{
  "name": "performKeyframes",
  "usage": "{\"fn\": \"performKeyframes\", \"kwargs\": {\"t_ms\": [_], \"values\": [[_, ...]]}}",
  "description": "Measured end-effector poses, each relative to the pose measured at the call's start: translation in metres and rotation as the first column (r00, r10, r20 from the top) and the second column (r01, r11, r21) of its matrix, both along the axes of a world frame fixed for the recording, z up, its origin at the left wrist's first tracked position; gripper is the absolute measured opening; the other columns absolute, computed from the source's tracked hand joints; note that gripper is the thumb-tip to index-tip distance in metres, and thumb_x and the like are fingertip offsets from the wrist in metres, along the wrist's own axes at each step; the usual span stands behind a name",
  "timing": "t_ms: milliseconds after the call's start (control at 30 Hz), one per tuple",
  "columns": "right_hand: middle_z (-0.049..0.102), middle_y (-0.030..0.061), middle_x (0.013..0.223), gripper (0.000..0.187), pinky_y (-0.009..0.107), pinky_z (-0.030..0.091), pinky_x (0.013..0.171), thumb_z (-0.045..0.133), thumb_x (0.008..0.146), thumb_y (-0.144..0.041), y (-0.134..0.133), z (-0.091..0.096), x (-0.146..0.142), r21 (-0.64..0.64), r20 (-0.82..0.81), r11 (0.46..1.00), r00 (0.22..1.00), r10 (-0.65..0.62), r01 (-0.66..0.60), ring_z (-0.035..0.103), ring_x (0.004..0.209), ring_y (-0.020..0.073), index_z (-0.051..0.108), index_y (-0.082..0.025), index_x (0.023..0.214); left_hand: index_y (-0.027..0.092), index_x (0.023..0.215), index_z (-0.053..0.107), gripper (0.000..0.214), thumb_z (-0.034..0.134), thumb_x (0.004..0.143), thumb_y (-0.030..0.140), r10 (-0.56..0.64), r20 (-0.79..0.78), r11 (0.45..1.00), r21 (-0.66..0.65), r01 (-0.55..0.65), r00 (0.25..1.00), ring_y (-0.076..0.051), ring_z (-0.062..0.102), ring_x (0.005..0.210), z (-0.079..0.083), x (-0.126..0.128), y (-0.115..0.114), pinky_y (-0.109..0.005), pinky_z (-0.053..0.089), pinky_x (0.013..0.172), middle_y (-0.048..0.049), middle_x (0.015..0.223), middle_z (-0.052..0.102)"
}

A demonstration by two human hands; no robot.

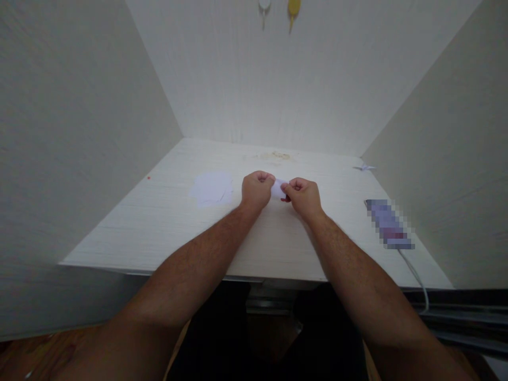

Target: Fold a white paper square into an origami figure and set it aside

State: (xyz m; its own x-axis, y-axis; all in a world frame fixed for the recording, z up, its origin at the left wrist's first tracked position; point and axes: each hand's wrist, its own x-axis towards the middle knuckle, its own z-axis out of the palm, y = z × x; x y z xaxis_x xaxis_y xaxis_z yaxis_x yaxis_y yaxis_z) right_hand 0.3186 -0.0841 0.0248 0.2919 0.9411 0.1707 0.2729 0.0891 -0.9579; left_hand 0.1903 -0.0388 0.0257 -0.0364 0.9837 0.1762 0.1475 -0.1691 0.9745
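A small piece of white paper (278, 188) stretches between my two hands above the white desktop. My left hand (256, 190) pinches its left end, fingers curled in. At the other end, my right hand (305, 196) grips the paper between thumb and curled fingers. Something small and dark red shows just under the right fingers; I cannot make out what it is. Left of my hands, a loose pile of white paper sheets (212, 188) lies flat on the desk. How the held paper is folded is partly hidden by my fingers.
A folded white paper figure (364, 168) sits at the far right. Nearer on that side lies a blurred-out, phone-like device (387, 223) with a white cable (416, 278) running over the front edge. Panels enclose the desk (273, 248) on three sides. A brownish mark (278, 155) is at the back.
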Motion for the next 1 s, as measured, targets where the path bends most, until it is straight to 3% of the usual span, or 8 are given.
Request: {"fn": "performKeyframes", "kwargs": {"t_ms": [100,233,333,467,667,767,1000], "values": [[0.063,0.0015,0.053,0.022,0.022,0.041,0.045,0.066,0.075,-0.035,0.002,-0.002,0.0,0.026,0.015,1.0,1.0,0.005,-0.006,0.057,0.046,0.0117,0.06,-0.017,0.064,0.016,0.071,0.065,0.011,0.064,0.071,0.027,0.017,0.034,1.0,0.0,-0.017,0.999,-0.012,0.052,0.058,-0.001,0.001,0.0,-0.025,0.042,0.057,-0.0007,0.062,0.06],[0.067,0.0035,0.058,0.021,0.023,0.046,0.049,0.063,0.076,-0.036,0.003,-0.005,-0.001,-0.032,-0.06,0.998,0.996,0.06,-0.062,0.061,0.05,0.0127,0.061,-0.017,0.069,0.016,0.071,0.062,0.013,0.063,0.073,0.029,0.006,0.146,1.0,0.0,-0.006,0.989,-0.011,0.05,0.055,-0.002,0.002,-0.001,-0.024,0.041,0.055,0.0004,0.061,0.058],[0.067,0.0031,0.058,0.019,0.024,0.048,0.052,0.061,0.077,-0.034,0.002,-0.003,0.001,0.009,-0.076,1.0,0.997,-0.005,0.006,0.063,0.053,0.0136,0.063,-0.017,0.072,0.016,0.071,0.061,0.013,0.061,0.073,0.029,-0.021,0.176,1.0,-0.005,0.022,0.984,-0.011,0.05,0.053,-0.001,0.002,-0.002,-0.024,0.039,0.052,0.001,0.058,0.056],[0.063,0.0005,0.054,0.014,0.023,0.046,0.049,0.061,0.074,-0.03,0.001,0.0,0.007,0.046,0.0,0.996,0.997,-0.077,0.076,0.062,0.052,0.0138,0.064,-0.017,0.069,0.016,0.07,0.06,0.009,0.06,0.07,0.025,-0.118,0.095,0.992,-0.024,0.121,0.988,-0.012,0.051,0.054,0.0,0.002,-0.004,-0.025,0.041,0.055,0.0006,0.057,0.056],[0.06,-0.0013,0.053,0.019,0.022,0.041,0.048,0.063,0.074,-0.034,-0.002,-0.002,0.011,-0.015,0.105,0.994,0.988,0.112,-0.111,0.057,0.049,0.011,0.061,-0.017,0.064,0.015,0.07,0.066,0.014,0.066,0.067,0.028,-0.292,-0.018,0.956,-0.032,0.292,0.956,-0.012,0.054,0.062,0.003,-0.002,-0.005,-0.024,0.041,0.059,-0.0018,0.066,0.063],[0.059,-0.0015,0.05,0.021,0.022,0.038,0.046,0.063,0.075,-0.034,-0.003,0.0,0.009,-0.019,0.165,0.991,0.977,0.137,-0.136,0.052,0.046,0.0095,0.061,-0.017,0.063,0.015,0.062,0.064,0.014,0.065,0.068,0.028,-0.256,-0.093,0.966,0.004,0.257,0.962,-0.011,0.051,0.059,0.001,-0.002,-0.005,-0.024,0.038,0.057,-0.0011,0.061,0.061],[0.058,-0.0005,0.048,0.029,0.023,0.037,0.043,0.068,0.072,-0.04,-0.003,0.006,0.005,-0.04,0.104,0.998,0.993,0.062,-0.058,0.05,0.043,0.0096,0.057,-0.018,0.057,0.016,0.065,0.066,0.01,0.062,0.067,0.024,-0.139,0.004,0.99,0.007,0.139,0.99,-0.011,0.051,0.056,-0.001,0.002,-0.006,-0.023,0.038,0.054,-0.0002,0.06,0.061]]}}
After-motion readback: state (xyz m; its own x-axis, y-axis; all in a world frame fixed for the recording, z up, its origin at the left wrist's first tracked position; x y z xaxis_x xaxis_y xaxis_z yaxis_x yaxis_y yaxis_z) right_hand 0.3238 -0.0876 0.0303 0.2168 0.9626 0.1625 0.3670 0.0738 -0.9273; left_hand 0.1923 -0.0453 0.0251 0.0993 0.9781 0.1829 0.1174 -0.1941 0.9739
